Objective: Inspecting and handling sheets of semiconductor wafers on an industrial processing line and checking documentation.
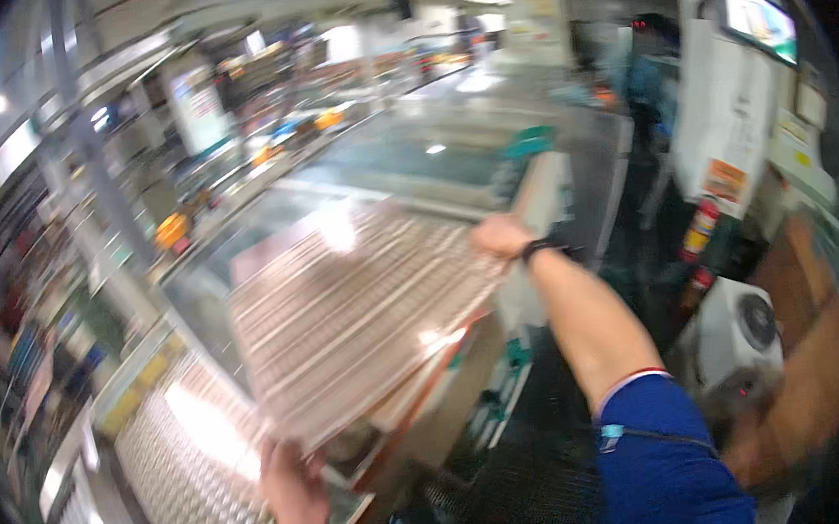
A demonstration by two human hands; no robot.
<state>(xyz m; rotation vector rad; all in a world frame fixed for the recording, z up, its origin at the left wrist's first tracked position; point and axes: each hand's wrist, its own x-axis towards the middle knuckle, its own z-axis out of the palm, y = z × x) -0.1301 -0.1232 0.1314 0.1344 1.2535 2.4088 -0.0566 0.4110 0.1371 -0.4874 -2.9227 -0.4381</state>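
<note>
A large, thin, copper-coloured circuit board panel (364,307) with pale stripes and fine rows spans the space between my two hands. My left hand (295,492) grips its near left corner, fingers bent around the edge. At the far right corner, my right hand (503,238) pinches the panel, arm stretched forward. The panel is tilted and slightly blurred, with light glaring off its surface. Beyond its far left edge shows a plain pinkish strip (264,251); whether this is a second sheet I cannot tell. Below lies a glass-topped machine (392,170), partly covered by the panel.
A bed of small metallic rollers (212,510) lies at the lower left. An orange-red edged ledge (402,403) runs under the panel's near side. To the right stand a white box-shaped device (735,334) and a red extinguisher (701,227). A green object (531,141) rests on the machine.
</note>
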